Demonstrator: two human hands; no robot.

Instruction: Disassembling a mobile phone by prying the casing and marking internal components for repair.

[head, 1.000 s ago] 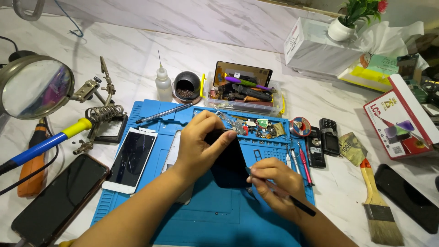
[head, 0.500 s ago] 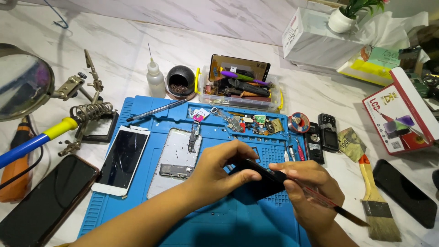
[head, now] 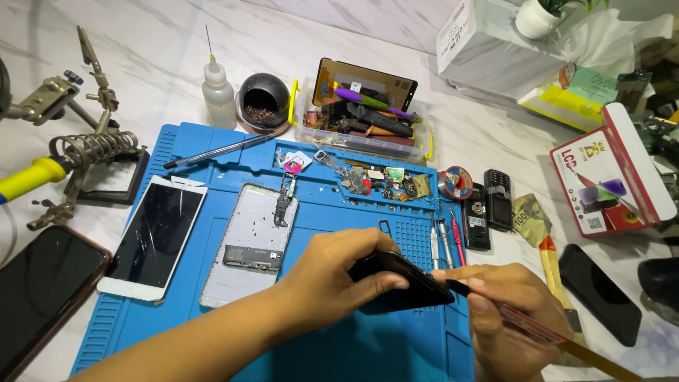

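Low in the frame, just right of centre: left hand (head: 332, 279) closed around a dark phone part (head: 403, 283), thumb under, fingers over, lifted tilted above the blue mat (head: 339, 354). Right hand (head: 506, 318) at lower right, pinched shut on a thin red-and-yellow tool (head: 544, 332), black tip touching the right edge of the dark part.

Directly left of the hands, on the mat: opened silver phone frame (head: 247, 244) with inner parts showing, and just beside it a white phone with a cracked screen (head: 154, 237), half off the mat's left edge. Black phone (head: 39, 290) at lower left on the marble bench (head: 141, 56). Above the hands, small loose parts and screws (head: 375, 180) along the mat's top trays; a pen (head: 219, 151) lying slantwise at upper left of the mat.

Behind the mat: clear bottle with needle tip (head: 216, 88), round dark pot (head: 263, 102), clear box of tools (head: 364, 120). Left edge: coiled iron stand (head: 92, 150) and yellow-handled iron (head: 28, 180). Right of the hands, close by: screwdrivers (head: 445, 240), solder reel (head: 458, 182), two small black phones (head: 488, 205), brush (head: 555, 272), another black phone (head: 598, 293), red-and-white box (head: 612, 177).
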